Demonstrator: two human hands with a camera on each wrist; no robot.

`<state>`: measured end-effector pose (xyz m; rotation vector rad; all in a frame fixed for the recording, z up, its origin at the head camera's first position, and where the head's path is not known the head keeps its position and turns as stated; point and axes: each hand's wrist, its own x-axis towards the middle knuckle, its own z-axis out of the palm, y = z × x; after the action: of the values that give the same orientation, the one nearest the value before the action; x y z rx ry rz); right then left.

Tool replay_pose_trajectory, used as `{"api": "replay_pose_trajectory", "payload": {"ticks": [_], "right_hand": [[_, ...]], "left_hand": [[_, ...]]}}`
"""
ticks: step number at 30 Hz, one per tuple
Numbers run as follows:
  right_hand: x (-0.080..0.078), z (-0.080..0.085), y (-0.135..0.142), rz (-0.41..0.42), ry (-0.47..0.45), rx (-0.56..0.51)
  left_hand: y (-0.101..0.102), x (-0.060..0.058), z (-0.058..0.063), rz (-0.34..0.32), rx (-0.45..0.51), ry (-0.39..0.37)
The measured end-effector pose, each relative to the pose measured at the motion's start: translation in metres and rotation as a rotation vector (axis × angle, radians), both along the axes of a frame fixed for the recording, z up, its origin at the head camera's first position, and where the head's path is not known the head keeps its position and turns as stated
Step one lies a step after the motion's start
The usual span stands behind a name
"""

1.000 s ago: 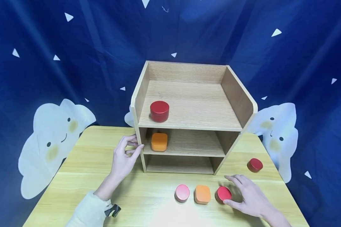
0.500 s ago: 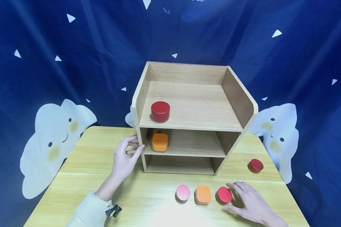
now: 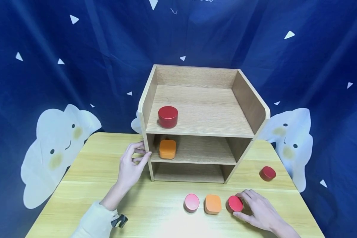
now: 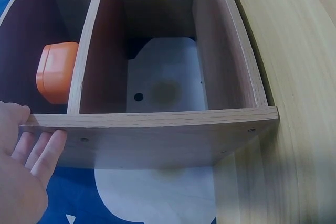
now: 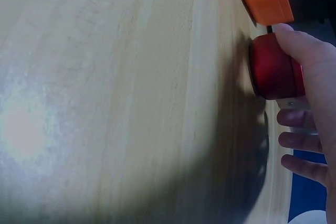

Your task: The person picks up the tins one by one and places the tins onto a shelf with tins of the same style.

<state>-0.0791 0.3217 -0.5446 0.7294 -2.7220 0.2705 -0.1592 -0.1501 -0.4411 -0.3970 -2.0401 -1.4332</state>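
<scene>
Right hand (image 3: 257, 210): pinching the front red tin (image 3: 235, 204), the pick-up seemingly being in hand.
Tabletop (image 3: 92, 158): bearing that tin at the shelf's (image 3: 199, 135) five o'clock.
Left hand (image 3: 132, 164): gripping the shelf's side at eight o'clock.
Lift: likely calling for straight raising, clearing the front orange tin (image 3: 213, 204) at nine o'clock.

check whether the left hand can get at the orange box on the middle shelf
Probably yes: the orange box stands near the open front of the shelf, though the left hand would likely have to let go of the side panel between them.
</scene>
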Motion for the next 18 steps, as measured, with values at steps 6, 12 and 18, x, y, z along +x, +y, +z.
{"api": "replay_pose_trajectory", "payload": {"ticks": [6, 12, 18], "right_hand": [[-0.001, 0.001, 0.0, -0.003, -0.004, -0.002], [-0.001, 0.009, 0.0, 0.025, 0.06, -0.01], [-0.007, 0.027, -0.004, 0.088, 0.157, -0.003]], "left_hand": [[0.0, 0.001, 0.0, 0.0, 0.002, -0.006], [0.0, 0.002, 0.0, 0.004, 0.003, -0.021], [0.0, 0.001, 0.0, 0.006, -0.003, -0.01]]}}
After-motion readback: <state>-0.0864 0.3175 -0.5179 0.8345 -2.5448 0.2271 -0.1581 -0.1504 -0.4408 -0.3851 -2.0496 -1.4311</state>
